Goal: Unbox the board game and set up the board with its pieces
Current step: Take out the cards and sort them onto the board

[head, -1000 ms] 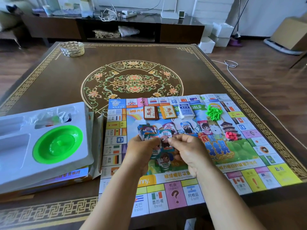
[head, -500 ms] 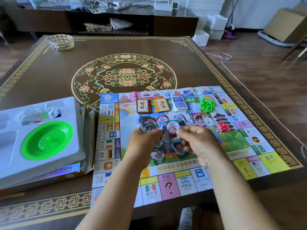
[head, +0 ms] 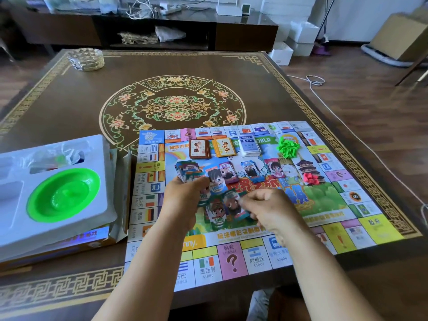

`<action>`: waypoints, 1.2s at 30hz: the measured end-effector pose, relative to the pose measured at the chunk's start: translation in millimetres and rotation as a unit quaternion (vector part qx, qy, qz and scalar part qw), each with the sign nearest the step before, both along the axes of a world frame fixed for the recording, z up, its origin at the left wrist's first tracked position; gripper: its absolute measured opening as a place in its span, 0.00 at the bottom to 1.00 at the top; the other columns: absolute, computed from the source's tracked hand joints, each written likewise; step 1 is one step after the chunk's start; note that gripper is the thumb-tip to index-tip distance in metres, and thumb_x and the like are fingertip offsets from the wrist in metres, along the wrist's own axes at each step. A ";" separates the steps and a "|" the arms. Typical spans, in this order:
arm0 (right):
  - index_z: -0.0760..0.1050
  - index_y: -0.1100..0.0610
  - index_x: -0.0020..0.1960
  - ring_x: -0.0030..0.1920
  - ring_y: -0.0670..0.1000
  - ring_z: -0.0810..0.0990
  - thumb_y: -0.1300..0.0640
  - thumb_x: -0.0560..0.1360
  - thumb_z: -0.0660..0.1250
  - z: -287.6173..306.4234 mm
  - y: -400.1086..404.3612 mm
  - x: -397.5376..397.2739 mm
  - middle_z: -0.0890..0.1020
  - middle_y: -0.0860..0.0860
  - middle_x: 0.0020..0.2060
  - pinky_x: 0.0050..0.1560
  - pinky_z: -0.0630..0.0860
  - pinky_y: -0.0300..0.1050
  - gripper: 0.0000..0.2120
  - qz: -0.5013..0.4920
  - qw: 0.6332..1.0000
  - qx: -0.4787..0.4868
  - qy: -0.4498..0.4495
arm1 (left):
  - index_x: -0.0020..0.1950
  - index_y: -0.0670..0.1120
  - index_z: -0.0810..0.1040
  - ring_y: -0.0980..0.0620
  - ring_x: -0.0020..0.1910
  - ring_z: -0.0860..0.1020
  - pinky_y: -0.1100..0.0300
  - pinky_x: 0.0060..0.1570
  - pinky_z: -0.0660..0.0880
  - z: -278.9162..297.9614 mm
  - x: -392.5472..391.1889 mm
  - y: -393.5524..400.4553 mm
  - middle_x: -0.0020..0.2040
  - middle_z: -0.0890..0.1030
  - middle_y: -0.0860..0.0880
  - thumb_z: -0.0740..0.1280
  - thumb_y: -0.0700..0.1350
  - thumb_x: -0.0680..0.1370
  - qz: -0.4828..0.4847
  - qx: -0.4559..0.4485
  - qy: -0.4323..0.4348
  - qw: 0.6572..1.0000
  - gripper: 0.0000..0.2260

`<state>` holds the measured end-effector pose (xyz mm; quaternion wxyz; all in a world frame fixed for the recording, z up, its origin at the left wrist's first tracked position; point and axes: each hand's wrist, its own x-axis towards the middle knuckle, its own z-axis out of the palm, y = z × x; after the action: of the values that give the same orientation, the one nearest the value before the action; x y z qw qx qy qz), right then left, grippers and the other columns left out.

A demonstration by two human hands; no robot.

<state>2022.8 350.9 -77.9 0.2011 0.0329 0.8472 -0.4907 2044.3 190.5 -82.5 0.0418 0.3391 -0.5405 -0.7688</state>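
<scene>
Sorting play money over the game board [head: 231,258], my left grip [head: 185,200] clamps the fanned banknote stack [head: 187,171] while my right grip [head: 268,209] pinches one banknote [head: 234,205], next needing its matching pile on the board's middle.

A dark brown table with gold fretwork border and floral medallion [head: 69,107] fills the room's middle; at twelve o'clock a low dark cabinet [head: 243,33]; at two o'clock, reddish wood-plank floor [head: 361,93].
</scene>
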 end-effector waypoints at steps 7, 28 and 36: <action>0.79 0.54 0.39 0.28 0.47 0.73 0.50 0.71 0.73 -5.1 -22.9 3.8 0.77 0.48 0.27 0.31 0.68 0.38 0.08 0.039 0.998 0.044 -0.003 | 0.41 0.43 0.75 0.43 0.35 0.80 0.55 0.36 0.74 1.4 1.2 -6.0 0.37 0.80 0.41 0.67 0.34 0.75 0.013 0.006 0.004 1.000 0.06; 0.70 0.55 0.52 0.47 0.53 0.77 0.41 0.73 0.66 -10.5 -40.5 20.8 0.76 0.51 0.48 0.43 0.71 0.46 0.19 0.136 0.938 0.267 0.174 | 0.46 0.40 0.76 0.38 0.42 0.82 0.42 0.41 0.79 3.2 3.8 -11.1 0.44 0.82 0.37 0.68 0.34 0.74 0.017 0.023 -0.004 1.000 0.03; 0.73 0.57 0.53 0.49 0.55 0.78 0.45 0.74 0.67 -13.9 -43.0 17.8 0.78 0.52 0.49 0.41 0.67 0.42 0.17 0.121 0.944 0.266 0.154 | 0.47 0.39 0.76 0.37 0.45 0.82 0.39 0.48 0.78 0.4 4.7 -15.1 0.45 0.82 0.36 0.68 0.33 0.73 0.024 0.015 -0.004 1.000 0.05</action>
<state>2040.6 307.8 -91.8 0.1098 -0.0936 0.9652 -0.2181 2049.0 175.5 -82.1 0.0527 0.3556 -0.5209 -0.7743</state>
